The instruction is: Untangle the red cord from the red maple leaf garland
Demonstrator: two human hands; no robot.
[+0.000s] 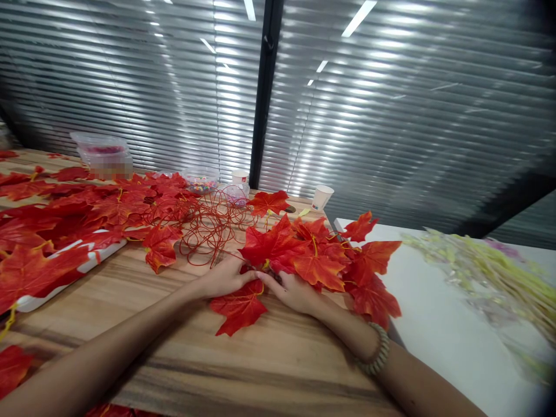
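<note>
Near the right edge of the surface (269, 376), a cluster of red leaves (319, 263) lies in front of me, its outer leaves reaching over that edge. My left hand (228, 278) and right hand (297, 292) come together at its near left side, thumbs meeting by the yellow stems; I cannot tell whether either is pinched tight, since leaves cover the fingertips. A single leaf (241, 310) sits just below my thumbs, toward the near edge.

I judge the work partway along: a fair number of leaves are gathered here, though whether they are fastened is hidden. Much seems left, as a big heap of leaves (117, 205) spreads across the left half, and a tangle of red cord (212, 231) lies loose between heap and cluster. Along the far edge stand a clear tub of coloured beads (202, 185) and a paper cup (322, 197).
</note>
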